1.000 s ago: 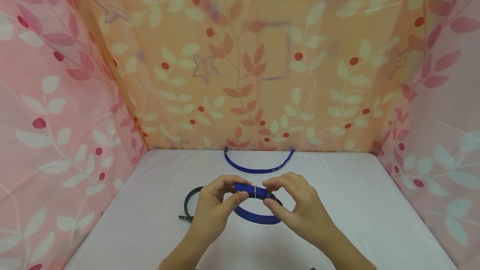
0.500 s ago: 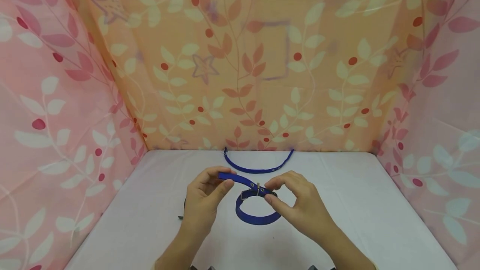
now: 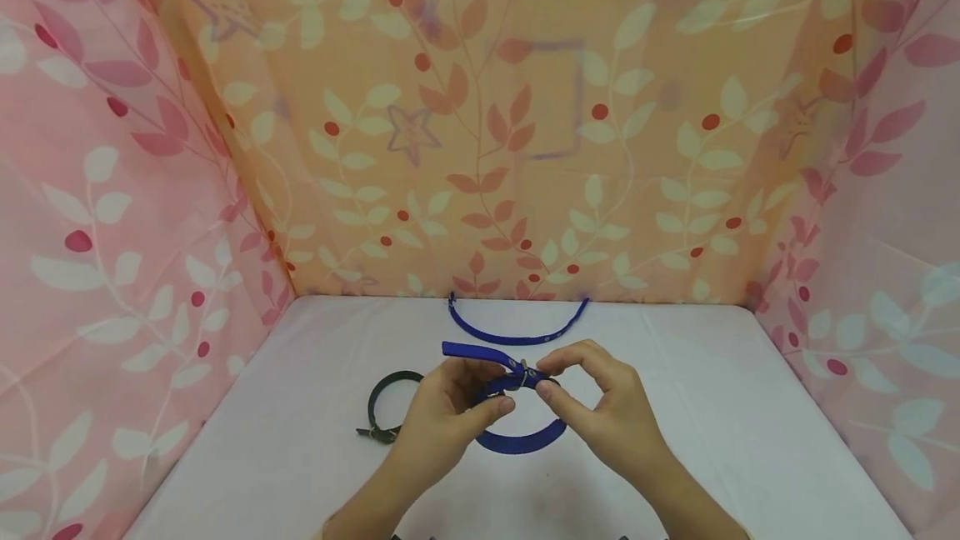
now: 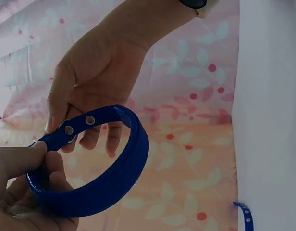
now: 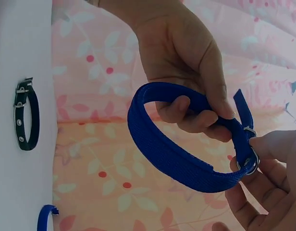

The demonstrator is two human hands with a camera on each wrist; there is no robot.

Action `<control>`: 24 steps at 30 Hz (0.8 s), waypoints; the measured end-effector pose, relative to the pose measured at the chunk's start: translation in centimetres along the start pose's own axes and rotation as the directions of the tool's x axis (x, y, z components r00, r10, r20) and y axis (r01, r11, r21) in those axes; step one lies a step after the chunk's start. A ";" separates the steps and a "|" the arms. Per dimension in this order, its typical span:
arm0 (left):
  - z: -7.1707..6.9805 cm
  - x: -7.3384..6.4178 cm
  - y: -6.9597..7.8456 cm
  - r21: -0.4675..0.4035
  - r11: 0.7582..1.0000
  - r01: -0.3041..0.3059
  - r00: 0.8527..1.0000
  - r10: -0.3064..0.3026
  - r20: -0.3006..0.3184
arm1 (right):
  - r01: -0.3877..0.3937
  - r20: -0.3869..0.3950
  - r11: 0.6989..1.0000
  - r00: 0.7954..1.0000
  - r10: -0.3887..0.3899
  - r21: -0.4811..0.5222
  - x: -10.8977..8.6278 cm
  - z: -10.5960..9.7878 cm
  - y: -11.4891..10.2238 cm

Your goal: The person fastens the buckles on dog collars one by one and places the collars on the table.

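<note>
Since half a second ago, your left hand (image 3: 442, 411) has let go of the strap's tip and shifted down to the band near the metal. Your fingers there are curled, gripping the blue woven-fabric collar (image 3: 521, 443) between thumb and fingertips; your right hand (image 3: 611, 390) pinches the same collar just beside its silvery metal ring (image 3: 523, 373). You have it held up over the white cloth-like worktop (image 3: 247, 407). The band is already brought round into a loop, its blue free end (image 3: 472, 351) threaded through metal. That end juts out instead of lying flat, so the fastening looks partly done, with seating the tip seemingly left; whether a pin sits in an eyelet, you can't tell here. To your left, the dark, near-black collar with metal eyelets (image 3: 372, 407) already lies as a closed loop. Farthest off, the second blue strap collar (image 3: 517, 341) lies open in an arc, apparently unfastened.
</note>
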State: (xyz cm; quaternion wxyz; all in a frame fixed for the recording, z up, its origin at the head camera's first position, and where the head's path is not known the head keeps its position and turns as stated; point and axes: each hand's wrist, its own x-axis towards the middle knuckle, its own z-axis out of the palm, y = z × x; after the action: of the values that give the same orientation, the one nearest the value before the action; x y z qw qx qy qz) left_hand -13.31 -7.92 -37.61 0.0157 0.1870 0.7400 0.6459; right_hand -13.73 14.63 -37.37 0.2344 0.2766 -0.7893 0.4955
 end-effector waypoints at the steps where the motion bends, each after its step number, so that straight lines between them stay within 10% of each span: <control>1: 0.1 0.0 0.0 0.002 1.000 -0.024 1.000 0.024 -0.016 | -0.005 0.007 1.000 1.000 0.005 0.005 0.0 0.0 0.0; 15: 0.4 -0.1 -0.6 0.084 0.943 -0.322 0.944 0.327 -0.052 | 0.122 0.077 0.991 0.989 -0.125 0.047 0.2 0.0 0.2; 24: 0.5 0.0 -0.8 0.131 0.922 -0.364 0.930 0.366 0.002 | 0.211 0.005 0.977 0.977 -0.211 0.022 0.2 0.4 0.3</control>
State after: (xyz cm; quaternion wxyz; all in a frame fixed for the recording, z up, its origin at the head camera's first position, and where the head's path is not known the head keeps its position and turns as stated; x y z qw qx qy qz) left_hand -13.39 -7.57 -38.46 -0.1253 0.3149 0.7327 0.5902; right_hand -14.07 14.38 -37.59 0.2798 0.3631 -0.7510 0.4752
